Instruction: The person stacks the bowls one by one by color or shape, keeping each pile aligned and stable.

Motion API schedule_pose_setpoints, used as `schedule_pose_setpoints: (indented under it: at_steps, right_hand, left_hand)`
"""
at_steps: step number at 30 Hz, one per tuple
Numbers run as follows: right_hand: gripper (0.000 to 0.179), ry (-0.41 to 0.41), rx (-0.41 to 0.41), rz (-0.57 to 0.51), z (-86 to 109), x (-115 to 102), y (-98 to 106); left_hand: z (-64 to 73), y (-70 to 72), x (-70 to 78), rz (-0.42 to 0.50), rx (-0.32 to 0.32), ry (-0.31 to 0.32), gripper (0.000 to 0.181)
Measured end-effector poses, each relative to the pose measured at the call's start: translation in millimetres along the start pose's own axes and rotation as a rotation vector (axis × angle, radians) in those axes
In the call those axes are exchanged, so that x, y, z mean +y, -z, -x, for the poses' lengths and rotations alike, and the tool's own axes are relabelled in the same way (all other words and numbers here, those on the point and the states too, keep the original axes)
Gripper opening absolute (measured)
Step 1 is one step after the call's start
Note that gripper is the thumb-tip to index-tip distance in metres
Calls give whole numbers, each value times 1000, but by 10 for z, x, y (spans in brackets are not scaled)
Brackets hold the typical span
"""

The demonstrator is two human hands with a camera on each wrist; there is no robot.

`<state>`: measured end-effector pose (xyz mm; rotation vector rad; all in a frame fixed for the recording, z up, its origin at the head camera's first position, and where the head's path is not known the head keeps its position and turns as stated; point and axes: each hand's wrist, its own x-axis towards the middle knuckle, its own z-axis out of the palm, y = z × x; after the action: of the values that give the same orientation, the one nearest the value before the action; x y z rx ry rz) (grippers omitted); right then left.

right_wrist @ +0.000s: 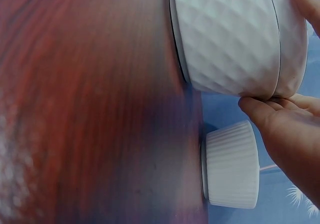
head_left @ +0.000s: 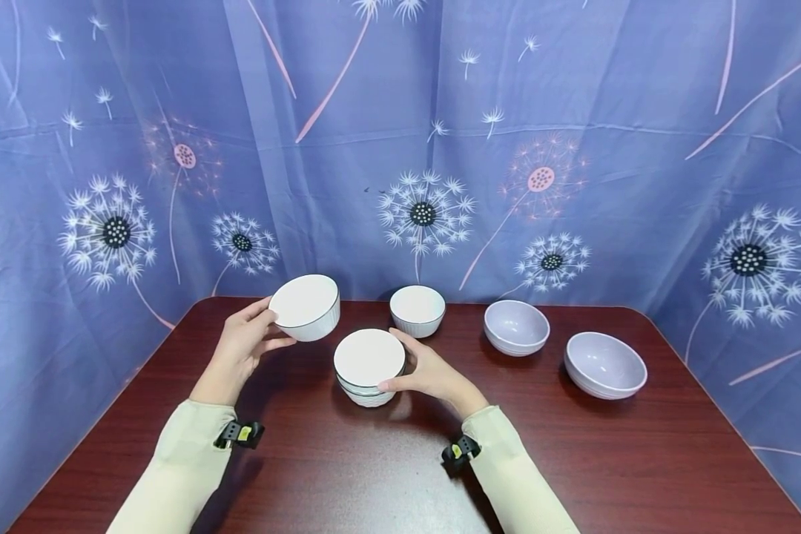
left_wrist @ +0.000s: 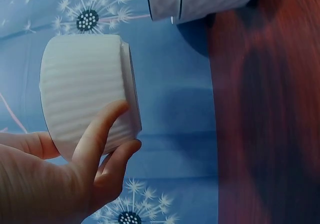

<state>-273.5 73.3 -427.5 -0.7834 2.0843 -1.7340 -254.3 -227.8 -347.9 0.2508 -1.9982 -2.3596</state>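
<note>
My left hand (head_left: 243, 343) holds a white ribbed bowl (head_left: 315, 317) by its side, raised above the table and tilted. In the left wrist view, fingers and thumb curl round this ribbed bowl (left_wrist: 90, 88). Near the middle stands a stack of two white bowls (head_left: 368, 367), one nested in the other, with a diamond pattern on the outside (right_wrist: 225, 38). My right hand (head_left: 430, 371) grips the upper bowl of the stack at its right side, thumb in front and fingers behind.
Behind the stack sits another white ribbed bowl (head_left: 417, 311). Two pale lavender bowls (head_left: 517, 330) stand to the right, the nearer lavender bowl (head_left: 604, 367) farther right. All are on a dark red wooden table (head_left: 334, 475), with a blue dandelion-print curtain (head_left: 347, 178) along its back edge.
</note>
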Motion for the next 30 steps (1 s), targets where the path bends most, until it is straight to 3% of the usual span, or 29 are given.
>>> schedule_pose_setpoints:
  at_steps: [8,17,30]
  right_hand:
    - [95,-2,7,8,-18,15,7]
    - [94,19,3,22,-28,-5,16]
    - [96,11,-2,-15,-7,1,-4]
  left_hand:
    - [31,-118,0,-23,-23,-1,53]
    - [63,-236,-11,-38,-91,-12,52]
    - [86,-364,-127,-35,-154,-11,50]
